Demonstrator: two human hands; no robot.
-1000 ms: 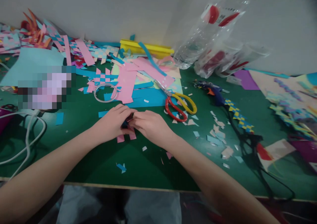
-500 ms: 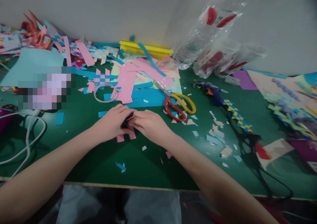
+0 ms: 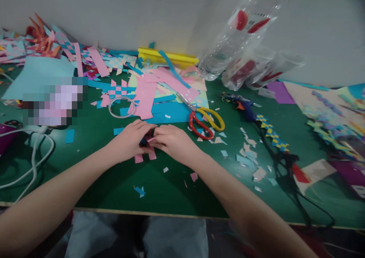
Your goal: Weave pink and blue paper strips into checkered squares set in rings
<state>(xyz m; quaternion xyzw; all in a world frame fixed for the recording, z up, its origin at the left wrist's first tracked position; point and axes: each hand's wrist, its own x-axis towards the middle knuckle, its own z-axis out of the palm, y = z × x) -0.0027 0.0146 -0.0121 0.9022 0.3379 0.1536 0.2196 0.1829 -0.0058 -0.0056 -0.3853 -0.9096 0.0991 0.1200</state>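
Note:
My left hand (image 3: 129, 140) and my right hand (image 3: 172, 142) meet on the green table (image 3: 108, 182), fingers curled and pinched on a small woven piece of pink and blue paper strips (image 3: 146, 151). Pink strip ends stick out below the hands; most of the piece is hidden under my fingers. Red and yellow scissors (image 3: 203, 121) lie just right of my right hand. A clear tape ring (image 3: 121, 106) lies beyond my left hand.
Pink and blue paper sheets (image 3: 159, 98) and strips cover the table's back. A blue glue gun (image 3: 246, 107) with black cord lies right, beside paper scraps (image 3: 251, 159). Clear plastic bags (image 3: 245, 48) lean on the wall. White cables (image 3: 31, 155) lie left.
The hands stay together on the woven piece; only small finger shifts show. The view has drifted slightly.

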